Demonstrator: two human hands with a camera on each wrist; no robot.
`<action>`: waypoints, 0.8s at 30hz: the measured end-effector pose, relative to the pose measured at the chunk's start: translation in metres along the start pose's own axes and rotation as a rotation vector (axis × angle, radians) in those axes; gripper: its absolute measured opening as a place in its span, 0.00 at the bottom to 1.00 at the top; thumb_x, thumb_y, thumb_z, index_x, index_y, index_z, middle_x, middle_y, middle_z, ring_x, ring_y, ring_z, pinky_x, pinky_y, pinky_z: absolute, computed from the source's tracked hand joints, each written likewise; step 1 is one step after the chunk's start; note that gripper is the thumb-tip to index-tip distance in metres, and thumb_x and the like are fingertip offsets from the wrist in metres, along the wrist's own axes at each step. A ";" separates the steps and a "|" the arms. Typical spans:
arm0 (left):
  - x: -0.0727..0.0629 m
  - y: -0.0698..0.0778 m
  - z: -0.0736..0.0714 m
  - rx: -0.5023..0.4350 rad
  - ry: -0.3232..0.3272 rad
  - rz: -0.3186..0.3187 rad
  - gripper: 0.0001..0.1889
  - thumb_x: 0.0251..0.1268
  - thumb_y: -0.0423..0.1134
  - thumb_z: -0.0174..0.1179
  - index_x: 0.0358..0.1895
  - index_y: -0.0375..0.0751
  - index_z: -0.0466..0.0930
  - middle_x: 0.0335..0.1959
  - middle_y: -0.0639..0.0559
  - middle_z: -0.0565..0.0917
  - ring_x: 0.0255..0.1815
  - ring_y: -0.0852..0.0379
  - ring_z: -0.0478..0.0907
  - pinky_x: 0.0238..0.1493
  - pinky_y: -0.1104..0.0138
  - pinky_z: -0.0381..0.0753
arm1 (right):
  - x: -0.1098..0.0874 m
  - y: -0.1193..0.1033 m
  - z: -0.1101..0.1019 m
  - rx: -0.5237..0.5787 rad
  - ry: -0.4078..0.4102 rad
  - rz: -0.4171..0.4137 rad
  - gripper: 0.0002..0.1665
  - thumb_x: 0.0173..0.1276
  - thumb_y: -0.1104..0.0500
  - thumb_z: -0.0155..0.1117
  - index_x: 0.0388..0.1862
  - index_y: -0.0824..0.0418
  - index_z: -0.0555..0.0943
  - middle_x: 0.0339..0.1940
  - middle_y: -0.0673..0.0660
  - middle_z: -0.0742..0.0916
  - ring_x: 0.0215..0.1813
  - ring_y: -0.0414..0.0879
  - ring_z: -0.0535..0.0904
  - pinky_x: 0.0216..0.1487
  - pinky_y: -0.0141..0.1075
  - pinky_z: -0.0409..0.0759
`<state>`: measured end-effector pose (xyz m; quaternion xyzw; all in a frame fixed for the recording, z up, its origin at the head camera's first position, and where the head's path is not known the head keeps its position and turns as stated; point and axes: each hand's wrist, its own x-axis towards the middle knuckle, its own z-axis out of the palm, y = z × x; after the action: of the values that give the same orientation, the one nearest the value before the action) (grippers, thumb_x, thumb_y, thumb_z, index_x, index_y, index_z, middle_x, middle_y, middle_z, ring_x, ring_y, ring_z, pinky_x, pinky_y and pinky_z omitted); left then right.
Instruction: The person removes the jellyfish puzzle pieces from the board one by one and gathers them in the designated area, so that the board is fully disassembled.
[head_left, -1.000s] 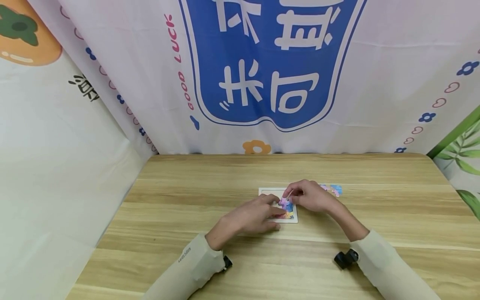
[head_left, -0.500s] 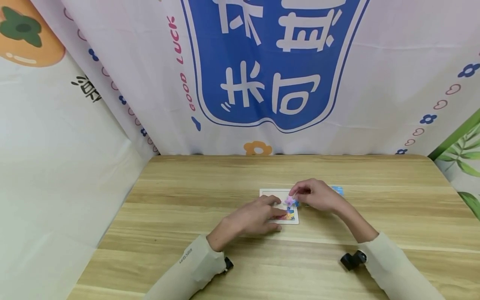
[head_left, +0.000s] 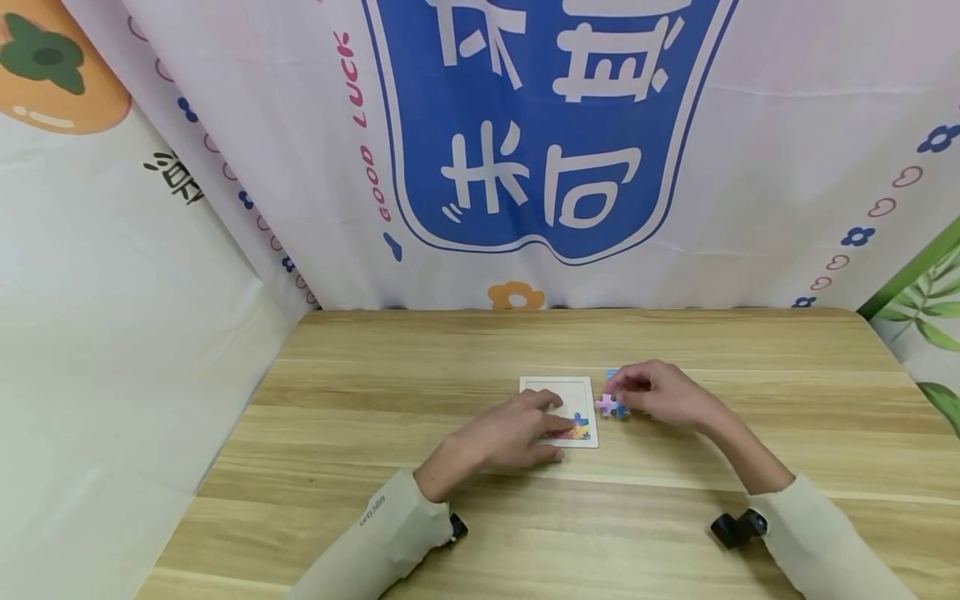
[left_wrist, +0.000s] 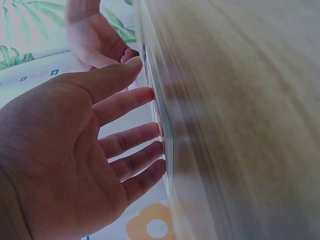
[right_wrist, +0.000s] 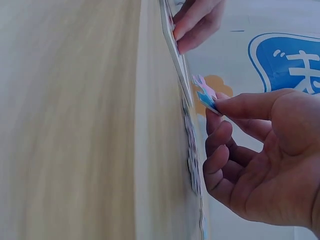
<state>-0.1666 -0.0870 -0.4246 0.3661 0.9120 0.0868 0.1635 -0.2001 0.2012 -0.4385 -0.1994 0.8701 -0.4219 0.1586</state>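
Observation:
A white puzzle frame (head_left: 592, 417) lies on the table, with a few joined colourful pieces (head_left: 581, 427) along its near side. My left hand (head_left: 517, 429) rests over the left part of the frame, its fingers spread and fairly straight, fingertips touching it in the left wrist view. Just right of the frame, my right hand (head_left: 667, 395) pinches a pink and blue puzzle piece (head_left: 608, 406) between thumb and index finger. In the right wrist view that puzzle piece (right_wrist: 207, 95) is held off the table, its other fingers curled.
Loose puzzle pieces (right_wrist: 191, 155) lie on the wooden table (head_left: 360, 392) beneath the right hand, mostly hidden from the head view; one blue piece (head_left: 611, 374) shows. A printed curtain (head_left: 337, 275) hangs behind the table's far edge.
My right hand has lifted the pink and blue piece out of the frame and carried it right, past the frame's edge. The left hand has stayed in place.

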 end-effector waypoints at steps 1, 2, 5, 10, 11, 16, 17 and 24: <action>0.000 0.000 0.000 -0.001 0.000 0.000 0.27 0.80 0.54 0.63 0.77 0.56 0.77 0.82 0.48 0.71 0.84 0.48 0.66 0.84 0.53 0.67 | -0.002 0.002 -0.001 0.000 -0.001 0.002 0.11 0.78 0.63 0.64 0.53 0.61 0.90 0.40 0.54 0.89 0.35 0.42 0.75 0.34 0.32 0.74; 0.000 0.000 0.000 -0.003 0.000 0.001 0.27 0.80 0.54 0.63 0.77 0.56 0.77 0.82 0.48 0.71 0.84 0.48 0.66 0.85 0.53 0.67 | -0.004 0.003 -0.003 0.001 -0.002 0.006 0.11 0.79 0.63 0.64 0.53 0.61 0.89 0.41 0.55 0.89 0.35 0.43 0.75 0.34 0.32 0.75; 0.000 0.001 0.000 -0.003 0.002 0.003 0.26 0.80 0.53 0.63 0.77 0.56 0.77 0.82 0.48 0.71 0.84 0.49 0.66 0.85 0.54 0.67 | -0.009 0.007 -0.007 0.007 -0.003 0.013 0.10 0.79 0.63 0.64 0.53 0.62 0.89 0.42 0.55 0.90 0.35 0.42 0.76 0.34 0.32 0.76; 0.000 0.000 0.001 0.006 0.011 0.007 0.26 0.80 0.53 0.63 0.76 0.55 0.78 0.81 0.48 0.72 0.83 0.49 0.67 0.85 0.54 0.67 | -0.013 0.012 -0.013 0.018 0.002 0.023 0.11 0.79 0.62 0.64 0.53 0.62 0.89 0.44 0.56 0.90 0.36 0.42 0.77 0.35 0.32 0.78; 0.000 0.000 0.001 0.006 0.012 0.008 0.26 0.80 0.53 0.64 0.76 0.55 0.78 0.81 0.48 0.72 0.83 0.49 0.67 0.85 0.54 0.67 | -0.014 0.012 -0.014 0.017 0.003 0.026 0.11 0.79 0.62 0.64 0.54 0.62 0.89 0.44 0.56 0.90 0.36 0.42 0.76 0.35 0.32 0.78; -0.001 0.001 0.000 0.005 0.014 0.011 0.26 0.80 0.52 0.64 0.76 0.55 0.78 0.81 0.48 0.72 0.83 0.49 0.68 0.84 0.55 0.67 | -0.019 0.015 -0.019 -0.008 0.016 0.040 0.11 0.80 0.62 0.64 0.54 0.62 0.89 0.45 0.56 0.89 0.39 0.43 0.75 0.38 0.32 0.77; -0.001 0.001 0.000 0.005 0.014 0.012 0.26 0.80 0.52 0.64 0.76 0.55 0.78 0.81 0.48 0.72 0.83 0.49 0.68 0.84 0.55 0.67 | -0.020 0.015 -0.019 -0.010 0.017 0.044 0.11 0.80 0.61 0.64 0.54 0.62 0.89 0.45 0.56 0.89 0.40 0.43 0.75 0.38 0.32 0.76; -0.001 0.000 0.001 0.008 0.016 0.011 0.26 0.80 0.53 0.64 0.76 0.55 0.78 0.80 0.48 0.73 0.82 0.50 0.68 0.85 0.56 0.67 | -0.028 0.023 -0.025 -0.034 0.035 0.070 0.12 0.81 0.60 0.63 0.55 0.62 0.89 0.46 0.55 0.89 0.41 0.43 0.75 0.39 0.32 0.76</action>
<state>-0.1657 -0.0878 -0.4252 0.3710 0.9116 0.0870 0.1543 -0.1914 0.2445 -0.4384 -0.1640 0.8863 -0.4044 0.1549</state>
